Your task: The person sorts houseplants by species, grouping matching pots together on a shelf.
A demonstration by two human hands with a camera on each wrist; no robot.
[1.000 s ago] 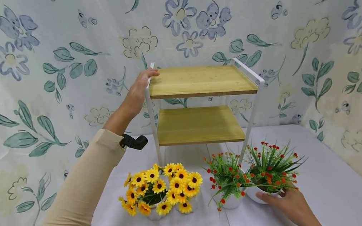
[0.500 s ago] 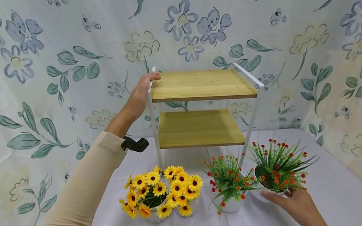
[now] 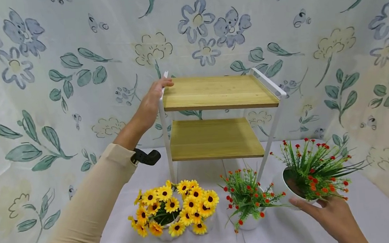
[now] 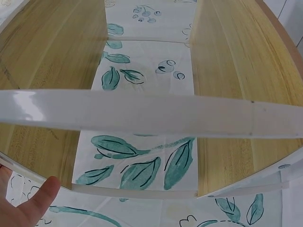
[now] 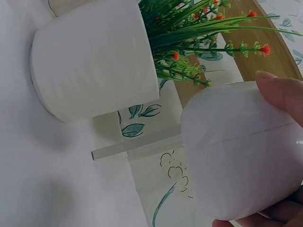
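My right hand (image 3: 337,211) grips a white flowerpot (image 3: 285,190) holding a grassy artificial plant (image 3: 318,172) with small red flowers. The pot is tilted and lifted off the table; in the right wrist view thumb and fingers lie around the white pot (image 5: 241,151). To its left stands a second white pot (image 5: 94,66) with a similar red-flowered plant (image 3: 244,198). My left hand (image 3: 149,102) holds the white side rail of a two-tier shelf rack (image 3: 219,92) at its upper left. In the left wrist view the thumb (image 4: 40,201) shows at the edge of a wooden board.
Two pots of yellow sunflowers (image 3: 174,208) stand in front of the rack, on the left. The rack's lower board (image 3: 217,139) is bare wood. A white cloth covers the table (image 3: 222,242), and a floral curtain (image 3: 107,79) hangs behind.
My right hand has raised its pot from the table and moved it to the right, tilting it. My left hand stays on the rack.
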